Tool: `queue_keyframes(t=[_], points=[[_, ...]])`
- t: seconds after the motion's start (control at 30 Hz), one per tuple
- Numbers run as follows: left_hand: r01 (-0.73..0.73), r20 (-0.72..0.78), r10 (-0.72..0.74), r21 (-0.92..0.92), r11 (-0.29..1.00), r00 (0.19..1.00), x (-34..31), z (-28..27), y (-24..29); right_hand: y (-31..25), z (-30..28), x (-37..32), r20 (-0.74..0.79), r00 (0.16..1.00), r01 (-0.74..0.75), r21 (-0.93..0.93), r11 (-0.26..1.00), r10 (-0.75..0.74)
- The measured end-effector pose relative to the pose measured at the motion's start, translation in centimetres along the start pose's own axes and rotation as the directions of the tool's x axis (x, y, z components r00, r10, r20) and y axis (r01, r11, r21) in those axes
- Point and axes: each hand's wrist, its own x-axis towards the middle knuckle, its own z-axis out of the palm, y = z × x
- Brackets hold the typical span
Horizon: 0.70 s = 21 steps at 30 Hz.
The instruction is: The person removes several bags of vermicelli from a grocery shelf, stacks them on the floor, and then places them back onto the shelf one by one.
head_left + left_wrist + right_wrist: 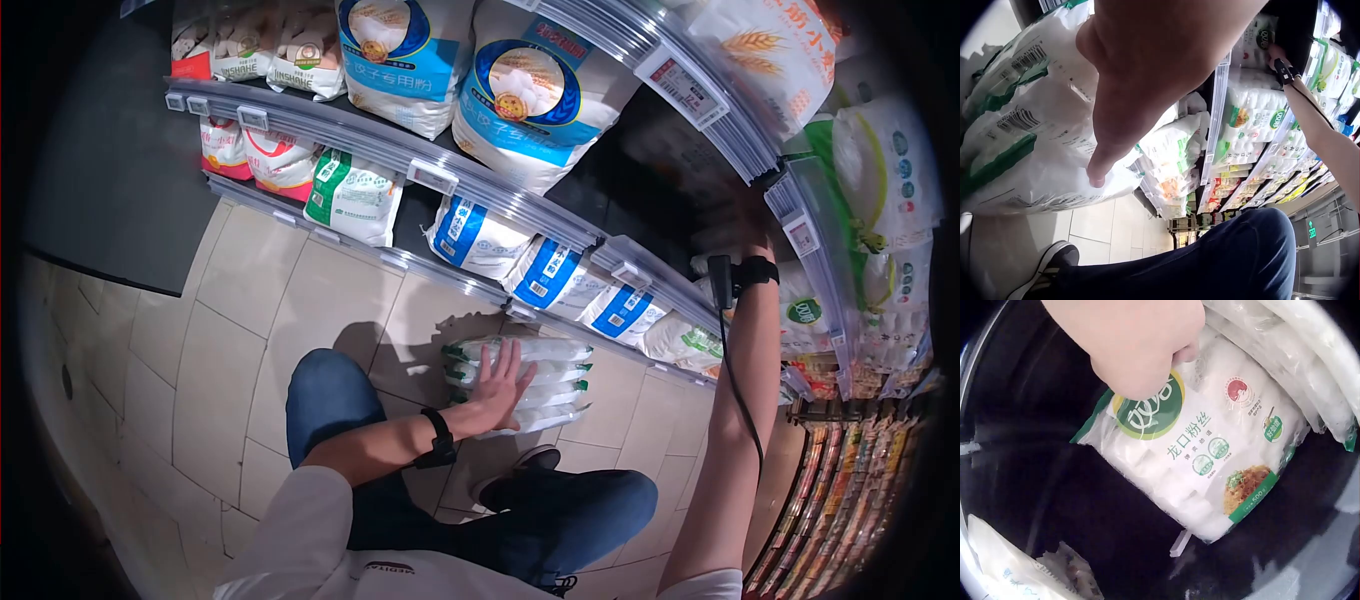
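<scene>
My left hand (495, 388) rests with fingers spread on a stack of plump white bags (555, 392) with green ends on the floor between my knees. In the left wrist view, its thumb lies along the side of these bags, and barcodes show on them. My right hand (1141, 347) reaches into a dark shelf bay. Its curled fingers grip the upper end of a bag of vermicelli (1179, 453), white with a green oval logo and a noodle picture. The fingertips are partly hidden. More bags (1294, 356) lie beside that one in the right wrist view.
Large blue-and-white flour bags (530, 90) stand on the shelf ahead, with smaller flour bags (550, 270) on the low shelf below. Plastic price rails (690, 85) edge the shelves near my right arm. A dark panel (110, 210) stands at the left. Packed shelves continue at right.
</scene>
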Motion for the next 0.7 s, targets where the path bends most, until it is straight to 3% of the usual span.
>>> queue_keyframes(t=[0.37, 0.7], points=[[-0.020, -0.063, 0.016, -0.052, 0.998, 0.998, -0.6, -0.3, -0.4, 2.8, -2.3, 1.0, 0.017, 1.000, -0.005, -0.056, 0.998, 0.006], [-0.020, -0.033, 0.019, -0.025, 0.999, 0.999, -0.5, -0.1, -0.4, -1.7, -1.6, 0.1, 0.071, 0.997, 0.024, -0.155, 0.988, -0.014]])
